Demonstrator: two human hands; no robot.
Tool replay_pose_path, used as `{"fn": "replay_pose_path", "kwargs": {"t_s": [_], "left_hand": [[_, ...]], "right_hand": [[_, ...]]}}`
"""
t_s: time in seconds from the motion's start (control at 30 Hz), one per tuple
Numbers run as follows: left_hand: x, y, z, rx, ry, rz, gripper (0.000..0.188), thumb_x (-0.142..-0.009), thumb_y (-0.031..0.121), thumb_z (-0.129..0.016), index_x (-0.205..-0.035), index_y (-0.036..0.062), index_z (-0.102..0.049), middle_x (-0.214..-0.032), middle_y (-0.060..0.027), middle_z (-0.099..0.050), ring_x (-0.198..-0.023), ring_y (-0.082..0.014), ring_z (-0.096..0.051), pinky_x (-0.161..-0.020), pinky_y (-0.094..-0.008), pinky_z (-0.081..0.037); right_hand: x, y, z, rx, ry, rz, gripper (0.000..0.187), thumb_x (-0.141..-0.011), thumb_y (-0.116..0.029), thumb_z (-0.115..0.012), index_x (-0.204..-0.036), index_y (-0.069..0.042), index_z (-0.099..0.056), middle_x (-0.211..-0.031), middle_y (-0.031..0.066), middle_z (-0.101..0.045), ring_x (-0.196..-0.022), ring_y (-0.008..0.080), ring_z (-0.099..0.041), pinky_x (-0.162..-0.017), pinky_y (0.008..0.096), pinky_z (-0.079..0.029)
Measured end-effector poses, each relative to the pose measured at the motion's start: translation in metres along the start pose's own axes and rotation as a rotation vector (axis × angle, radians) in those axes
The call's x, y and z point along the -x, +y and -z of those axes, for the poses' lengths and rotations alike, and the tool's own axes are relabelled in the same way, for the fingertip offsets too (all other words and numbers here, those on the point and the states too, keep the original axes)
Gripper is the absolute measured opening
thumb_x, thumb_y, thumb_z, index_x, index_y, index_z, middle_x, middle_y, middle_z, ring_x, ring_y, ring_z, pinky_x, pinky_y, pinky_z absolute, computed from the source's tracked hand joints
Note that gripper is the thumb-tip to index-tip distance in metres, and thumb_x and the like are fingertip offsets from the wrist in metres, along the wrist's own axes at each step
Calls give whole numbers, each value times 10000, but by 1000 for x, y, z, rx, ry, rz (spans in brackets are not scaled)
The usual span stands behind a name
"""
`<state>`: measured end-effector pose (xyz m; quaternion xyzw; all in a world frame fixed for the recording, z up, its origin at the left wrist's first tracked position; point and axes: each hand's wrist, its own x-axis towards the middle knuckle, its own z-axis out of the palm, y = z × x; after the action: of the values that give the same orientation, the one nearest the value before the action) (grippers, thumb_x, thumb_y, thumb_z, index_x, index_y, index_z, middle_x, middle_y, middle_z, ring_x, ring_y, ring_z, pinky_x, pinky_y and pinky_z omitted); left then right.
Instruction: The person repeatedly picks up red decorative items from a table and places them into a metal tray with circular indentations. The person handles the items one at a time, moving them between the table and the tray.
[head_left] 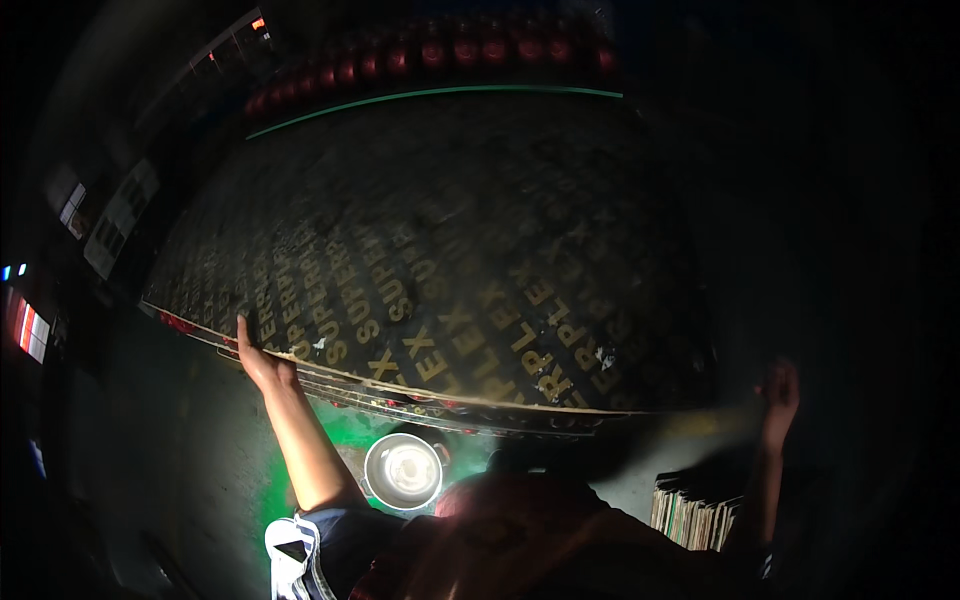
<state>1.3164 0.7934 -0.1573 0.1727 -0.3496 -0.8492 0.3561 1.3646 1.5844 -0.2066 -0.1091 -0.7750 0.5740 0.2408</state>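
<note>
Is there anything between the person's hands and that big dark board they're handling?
Nothing visible. The left hand already rests on the near edge of the large dark board. The right hand is raised by the board's right corner, blurred and dim, so whether it touches cannot be told.

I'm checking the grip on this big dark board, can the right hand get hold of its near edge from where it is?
Probably yes. The right hand hangs open just off the board's near right corner, with nothing visible between, though it is dark there.

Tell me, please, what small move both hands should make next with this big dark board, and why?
Probably bring the right hand onto the board: the left hand already grips its near edge, while the right hand looks just off the right corner.
</note>
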Motion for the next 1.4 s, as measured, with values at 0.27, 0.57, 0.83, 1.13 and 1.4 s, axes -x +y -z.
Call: {"fn": "replay_pose_path", "kwargs": {"t_s": [0.27, 0.57, 0.83, 1.13, 1.4], "left_hand": [[-18, 32, 19, 18, 44, -11, 448, -943, 367, -585, -1222, 18, -614, -1209, -131, -654, -1081, -298, -621, -942, -457, -503], [-39, 22, 39, -863, -508, -1068, 916, -725, 501, -793, -1428, 23, -451, -1455, -182, -442, -1301, -321, -452, -1126, -470, -349], [-72, -169, -32, -702, -850, 265, 842, -752, 478, -764, -1396, 22, -472, -1417, -179, -467, -1264, -321, -473, -1101, -469, -366], [-70, -212, -70, -684, -943, 441, 760, -781, 453, -732, -1360, 21, -495, -1374, -175, -495, -1223, -320, -496, -1073, -469, -384], [-89, -226, -59, -671, -953, 437, 689, -808, 431, -704, -1328, 20, -516, -1336, -171, -520, -1186, -319, -517, -1048, -468, -401]], "right_hand": [[-143, -70, -130, 2, -427, -203, 708, -930, -554, -559, -1458, -107, -413, -1440, 121, -491, -1346, 265, -447, -1082, 481, -361], [-254, -159, -293, 93, -550, -468, 624, -940, -484, -591, -1420, -99, -488, -1513, 149, -405, -1402, 305, -355, -1162, 504, -250], [-287, -138, -322, 36, -304, -487, 746, -806, -379, -781, -1398, -20, -506, -1523, 174, -389, -1405, 315, -337, -1114, 429, -302], [-277, -139, -316, 236, -206, -341, 646, -807, -378, -785, -1275, 32, -611, -1384, 192, -553, -1306, 305, -493, -1083, 378, -369], [-274, -134, -311, 190, -173, -297, 753, -821, -444, -763, -1304, 95, -553, -1408, 219, -521, -1290, 314, -497, -1071, 383, -370]]}}
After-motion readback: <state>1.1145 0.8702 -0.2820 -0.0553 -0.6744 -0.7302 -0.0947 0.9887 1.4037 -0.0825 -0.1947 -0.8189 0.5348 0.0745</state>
